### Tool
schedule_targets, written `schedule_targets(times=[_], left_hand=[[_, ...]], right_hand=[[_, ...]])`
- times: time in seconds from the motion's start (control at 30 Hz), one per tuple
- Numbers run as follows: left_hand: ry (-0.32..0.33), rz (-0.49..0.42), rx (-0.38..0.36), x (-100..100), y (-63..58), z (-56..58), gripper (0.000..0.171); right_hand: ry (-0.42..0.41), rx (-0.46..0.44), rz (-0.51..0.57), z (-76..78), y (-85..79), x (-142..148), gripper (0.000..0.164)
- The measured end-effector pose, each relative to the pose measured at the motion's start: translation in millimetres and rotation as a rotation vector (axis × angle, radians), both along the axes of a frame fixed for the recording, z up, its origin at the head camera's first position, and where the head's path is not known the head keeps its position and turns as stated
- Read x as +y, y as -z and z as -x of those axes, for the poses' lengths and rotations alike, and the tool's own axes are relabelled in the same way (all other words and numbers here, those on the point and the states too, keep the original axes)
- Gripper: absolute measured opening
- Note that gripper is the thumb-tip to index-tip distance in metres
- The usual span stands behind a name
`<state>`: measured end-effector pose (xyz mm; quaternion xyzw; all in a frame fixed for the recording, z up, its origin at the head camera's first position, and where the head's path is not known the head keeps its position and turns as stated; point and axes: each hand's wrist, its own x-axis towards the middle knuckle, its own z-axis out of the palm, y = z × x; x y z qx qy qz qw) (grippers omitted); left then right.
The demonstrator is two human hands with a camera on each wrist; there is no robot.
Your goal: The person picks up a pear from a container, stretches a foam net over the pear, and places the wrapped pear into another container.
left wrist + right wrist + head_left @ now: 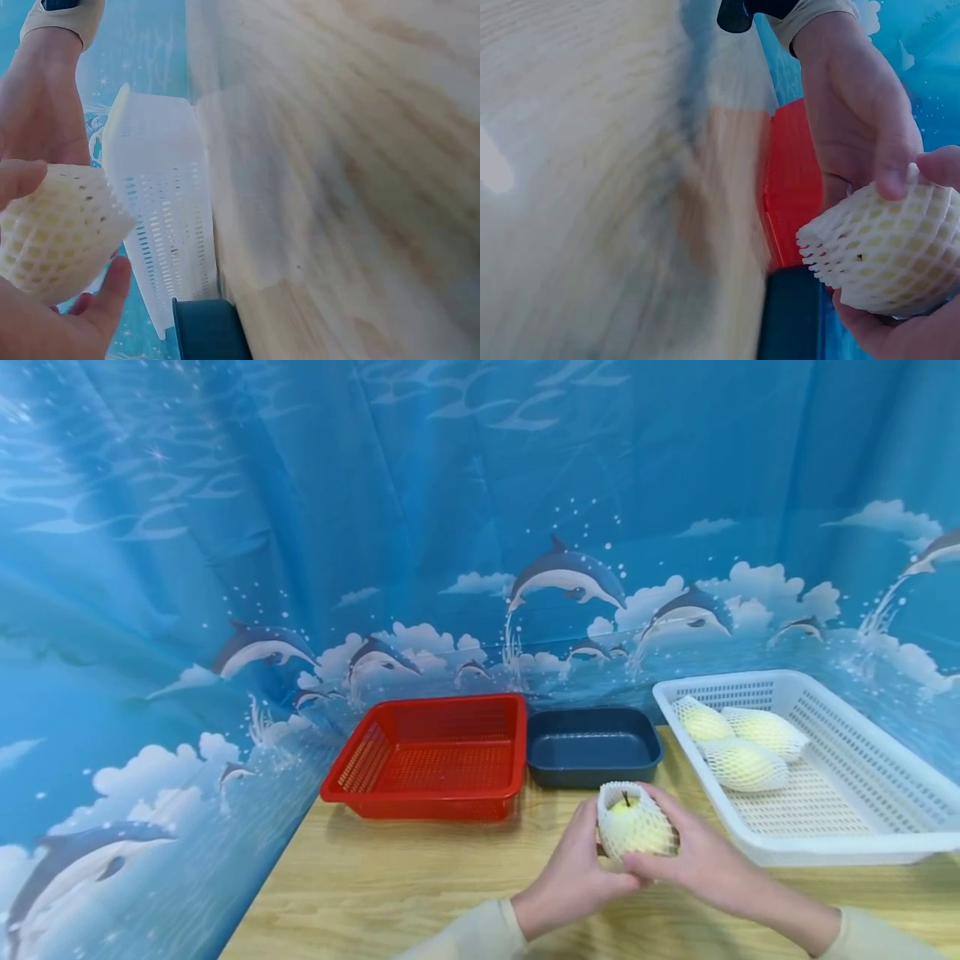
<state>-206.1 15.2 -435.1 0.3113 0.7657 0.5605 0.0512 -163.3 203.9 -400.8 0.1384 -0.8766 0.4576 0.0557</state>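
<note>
Both hands hold a pale yellow pear in a white foam net, above the wooden table and in front of the dark blue basin. The pear's dark stem shows at the net's open top end. My left hand grips it from the left, and my right hand wraps round its right side, thumb across the front. In the left wrist view the netted pear sits between the two hands. The right wrist view shows the foam net closely, with fingers and thumbs around it.
A red slotted basket stands at the back left, beside the blue basin. To the right, a large white basket holds several netted pears in its left part. A blue dolphin-print curtain hangs behind the table.
</note>
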Motion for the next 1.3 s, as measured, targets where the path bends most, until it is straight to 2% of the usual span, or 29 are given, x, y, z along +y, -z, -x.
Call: schedule_targets(times=[0.07, 0.13, 0.27, 0.33, 0.5, 0.7, 0.9, 1.0, 1.17, 1.3], left_hand=[[0.012, 0.015, -0.035, 4.6, -2.6, 1.6, 0.079], [0.023, 0.069, -0.045, 9.0, -5.9, 3.5, 0.073], [0.048, 0.191, -0.073, 18.2, -13.2, 10.4, 0.049], [0.051, 0.205, -0.129, 23.7, -16.3, 14.6, 0.04], [0.037, 0.136, -0.323, 42.5, -19.3, 21.1, 0.03], [0.022, 0.036, -0.438, 71.6, -15.6, 19.6, 0.026], [0.015, -0.078, -0.537, 100.0, -9.4, 19.7, 0.017], [0.005, -0.114, -0.578, 111.6, -7.4, 21.3, 0.018], [0.059, -0.146, -0.642, 126.1, -7.0, 26.1, 0.017], [0.086, -0.149, -0.681, 135.6, -7.2, 28.6, 0.015]], right_hand=[[0.011, -0.008, -0.034, -0.1, -6.9, 6.4, 0.084], [0.011, -0.031, -0.062, 0.9, -14.4, 14.0, 0.086], [-0.032, -0.072, -0.128, 4.7, -33.8, 30.3, 0.088], [-0.044, -0.098, -0.166, 6.1, -45.3, 37.7, 0.089], [-0.019, -0.09, -0.302, 11.8, -74.1, 57.3, 0.095], [0.002, -0.048, -0.447, 26.3, -95.3, 85.3, 0.096], [-0.01, -0.002, -0.532, 41.3, -103.3, 110.8, 0.093], [-0.022, 0.009, -0.568, 47.3, -105.1, 121.3, 0.091], [-0.018, 0.011, -0.662, 59.0, -107.2, 137.7, 0.093], [-0.008, -0.025, -0.714, 69.6, -105.9, 151.9, 0.096]])
